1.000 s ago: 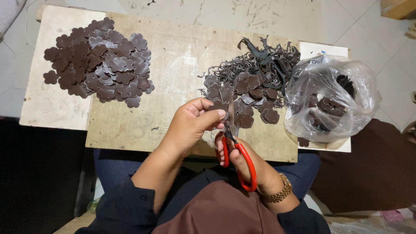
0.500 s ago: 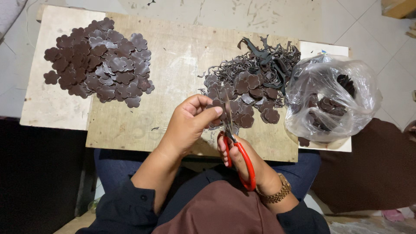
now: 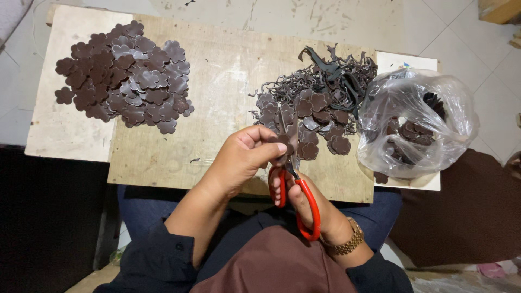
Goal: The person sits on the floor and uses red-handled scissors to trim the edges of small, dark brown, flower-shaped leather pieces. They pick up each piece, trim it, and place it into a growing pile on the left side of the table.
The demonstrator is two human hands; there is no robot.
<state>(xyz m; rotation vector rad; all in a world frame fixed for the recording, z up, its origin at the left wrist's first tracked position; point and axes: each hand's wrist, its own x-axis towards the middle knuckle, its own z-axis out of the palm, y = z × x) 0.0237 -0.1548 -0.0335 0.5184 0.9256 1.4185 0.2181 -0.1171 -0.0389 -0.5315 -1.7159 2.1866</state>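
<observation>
The left hand (image 3: pixel 239 160) pinched a brown flower-shaped piece (image 3: pixel 282 142) between thumb and fingertips, just above the near edge of the wooden desk (image 3: pixel 217 92). The right hand (image 3: pixel 306 203) was closed through the red-handled scissors (image 3: pixel 296 192) (blades at the piece) — beside it lay a pile of uncut pieces and trimmings (image 3: pixel 317 103), a clear plastic bag (image 3: pixel 415 122), and farther left a heap of finished flowers (image 3: pixel 127 73).

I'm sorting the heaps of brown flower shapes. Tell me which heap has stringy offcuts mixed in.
The middle heap, just beyond the hands and beside the plastic bag. Thin dark trimmings tangle along its far side; the left heap is tidy flowers only.
</observation>
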